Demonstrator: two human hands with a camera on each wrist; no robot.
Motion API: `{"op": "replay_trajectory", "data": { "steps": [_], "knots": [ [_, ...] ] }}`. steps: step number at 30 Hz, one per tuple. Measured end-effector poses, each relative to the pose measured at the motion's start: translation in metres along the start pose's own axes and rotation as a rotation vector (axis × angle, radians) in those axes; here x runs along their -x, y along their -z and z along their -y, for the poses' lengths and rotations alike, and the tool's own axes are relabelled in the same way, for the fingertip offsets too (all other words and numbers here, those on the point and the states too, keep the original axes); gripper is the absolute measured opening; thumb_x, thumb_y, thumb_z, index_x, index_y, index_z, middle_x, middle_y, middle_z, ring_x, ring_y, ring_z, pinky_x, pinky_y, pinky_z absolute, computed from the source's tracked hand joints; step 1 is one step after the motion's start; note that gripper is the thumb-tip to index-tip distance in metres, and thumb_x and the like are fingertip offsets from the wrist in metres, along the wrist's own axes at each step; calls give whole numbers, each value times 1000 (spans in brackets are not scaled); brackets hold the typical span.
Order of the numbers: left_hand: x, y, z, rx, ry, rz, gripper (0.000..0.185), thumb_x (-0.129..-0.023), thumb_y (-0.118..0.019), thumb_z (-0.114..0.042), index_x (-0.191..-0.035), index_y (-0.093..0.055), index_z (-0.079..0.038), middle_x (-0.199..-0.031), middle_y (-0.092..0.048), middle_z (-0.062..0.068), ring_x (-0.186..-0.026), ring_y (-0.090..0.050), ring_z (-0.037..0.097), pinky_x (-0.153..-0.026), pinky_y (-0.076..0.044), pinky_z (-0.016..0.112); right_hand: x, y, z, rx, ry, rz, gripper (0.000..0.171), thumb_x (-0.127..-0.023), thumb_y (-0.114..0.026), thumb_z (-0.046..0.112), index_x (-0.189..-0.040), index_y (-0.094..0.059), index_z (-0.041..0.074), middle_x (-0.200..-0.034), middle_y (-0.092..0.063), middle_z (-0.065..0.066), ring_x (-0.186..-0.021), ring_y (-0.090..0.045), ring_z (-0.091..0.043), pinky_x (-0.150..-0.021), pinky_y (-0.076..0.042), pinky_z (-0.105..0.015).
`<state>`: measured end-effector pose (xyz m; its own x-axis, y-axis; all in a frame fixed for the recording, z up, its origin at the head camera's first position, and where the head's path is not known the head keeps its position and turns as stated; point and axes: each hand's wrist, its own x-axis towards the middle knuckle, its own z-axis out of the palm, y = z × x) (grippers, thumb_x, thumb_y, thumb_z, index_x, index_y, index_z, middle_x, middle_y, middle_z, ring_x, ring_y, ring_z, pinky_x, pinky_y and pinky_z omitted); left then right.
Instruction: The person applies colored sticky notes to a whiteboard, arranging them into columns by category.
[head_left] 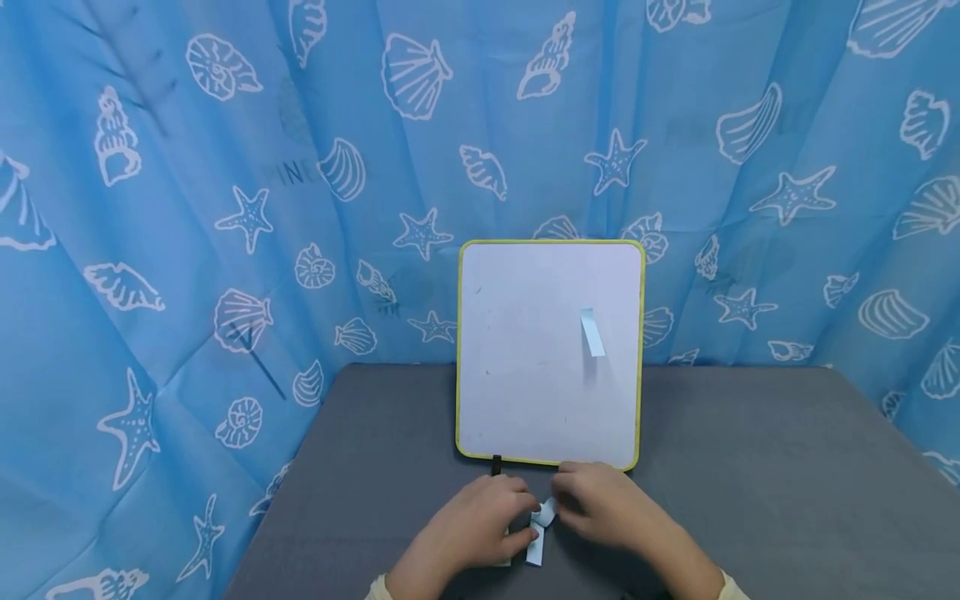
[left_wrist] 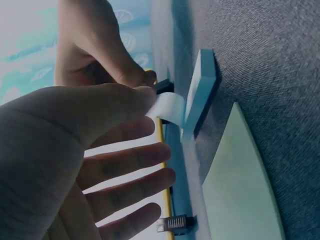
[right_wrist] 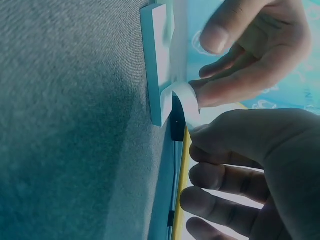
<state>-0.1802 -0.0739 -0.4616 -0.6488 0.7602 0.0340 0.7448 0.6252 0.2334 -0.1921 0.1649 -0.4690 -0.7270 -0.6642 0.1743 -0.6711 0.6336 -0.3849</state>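
Observation:
A small blue pad of sticky strips (head_left: pixel 536 548) lies on the grey table (head_left: pixel 750 467) in front of a whiteboard (head_left: pixel 525 375). One pale strip (left_wrist: pixel 169 107) curls up off the pad (left_wrist: pixel 202 90). My left hand (head_left: pixel 525 523) pinches this strip between thumb and forefinger (left_wrist: pixel 145 97). My right hand (head_left: pixel 564 500) meets it from the other side, and its thumb tip (right_wrist: pixel 202 131) grips the strip's free end (right_wrist: pixel 186 100). The pad (right_wrist: pixel 157 65) stays flat on the table. Another blue strip (head_left: pixel 592 332) is stuck on the right half of the whiteboard.
The whiteboard has a yellow-green frame (head_left: pixel 459 350) and leans against a blue curtain (head_left: pixel 225 208) printed with shells. A black clip (head_left: pixel 496 465) sits at its lower edge. A pale green sheet (left_wrist: pixel 240 185) lies on the table beside the pad.

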Motion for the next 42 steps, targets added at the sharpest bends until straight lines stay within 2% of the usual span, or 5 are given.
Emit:
{"op": "replay_trajectory", "data": {
  "steps": [5,13,22,29,42],
  "knots": [
    [-1,-4,-1,0,-17,23,24,-99,-77,-36,-119,-78,-24,-101,-70,-12,-78,-53,-6,-67,-44,15,1,-2,-3,19,-5,-22,12,-94,-77,15,-87,-69,22,-81,-57,18,-64,-44,5,-59,-44,-22],
    [-3,-6,0,1,-39,-2,23,-98,-78,-33,-119,-79,-21,-103,-72,-10,-80,-56,-7,-69,-45,13,1,-2,-4,54,-33,-26,12,-93,-78,15,-87,-70,22,-80,-58,17,-64,-44,4,-60,-44,-22],
    [-1,-1,-9,-20,-65,-28,20,-97,-79,-33,-114,-79,-23,-99,-69,-11,-79,-53,-6,-68,-43,14,2,0,-2,53,-47,-29,15,-93,-78,15,-86,-68,23,-79,-56,17,-63,-43,4,-59,-43,-22],
    [-3,-6,-11,-62,-48,7,18,-97,-80,-33,-112,-80,-24,-102,-69,-13,-79,-54,-4,-67,-43,17,3,0,-1,49,-51,-33,15,-93,-78,15,-86,-68,23,-77,-54,17,-62,-42,3,-59,-42,-22],
    [-2,-4,-12,-84,-36,-8,15,-97,-79,-35,-108,-81,-25,-92,-62,-14,-69,-43,-3,-61,-37,17,2,1,0,62,-78,-32,13,-93,-79,16,-86,-70,22,-76,-55,17,-61,-42,3,-58,-42,-22]
  ]
}}
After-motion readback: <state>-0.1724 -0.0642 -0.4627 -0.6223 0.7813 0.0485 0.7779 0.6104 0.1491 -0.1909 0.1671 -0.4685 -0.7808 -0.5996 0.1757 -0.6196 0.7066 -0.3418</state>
